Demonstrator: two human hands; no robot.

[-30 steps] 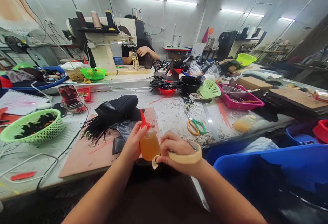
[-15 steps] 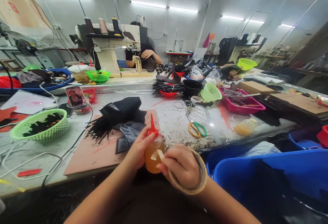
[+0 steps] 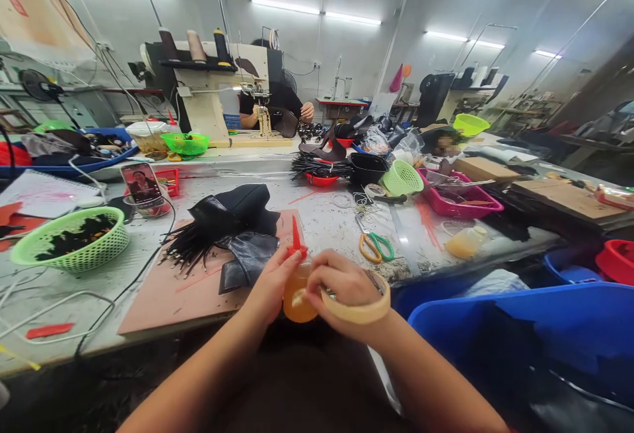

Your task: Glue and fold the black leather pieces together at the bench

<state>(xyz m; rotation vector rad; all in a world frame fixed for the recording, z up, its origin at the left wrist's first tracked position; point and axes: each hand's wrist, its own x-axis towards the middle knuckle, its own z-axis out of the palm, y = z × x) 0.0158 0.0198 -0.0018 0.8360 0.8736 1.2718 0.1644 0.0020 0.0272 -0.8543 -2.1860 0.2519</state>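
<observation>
My left hand (image 3: 271, 281) is wrapped round a clear squeeze bottle (image 3: 300, 311) of amber liquid, held upright with its red pointed nozzle (image 3: 297, 236) at the top. Against the bottle's front, my right hand (image 3: 339, 280) is closed in a pinch at a small pale piece of tape (image 3: 298, 297), blurred by motion. A roll of masking tape (image 3: 364, 311) hangs round that same hand. Beyond my left hand, black leather pieces (image 3: 238, 212) with a bundle of thin black strips (image 3: 183, 245) lie on a pinkish board (image 3: 158, 298).
Scissors (image 3: 375, 248) lie right of the bottle. A green basket (image 3: 94, 248) and a propped phone (image 3: 141, 183) stand left. At right are a pink basket (image 3: 460, 203), a second bottle (image 3: 465, 243) and a blue bin (image 3: 520, 301). A co-worker (image 3: 277, 106) sits at a sewing machine (image 3: 203, 99).
My right hand has tilted and moved slightly up, and the tape roll round it has turned edge-on. The pale tape piece sits lower against the bottle. The co-worker's hand has moved away from the machine.
</observation>
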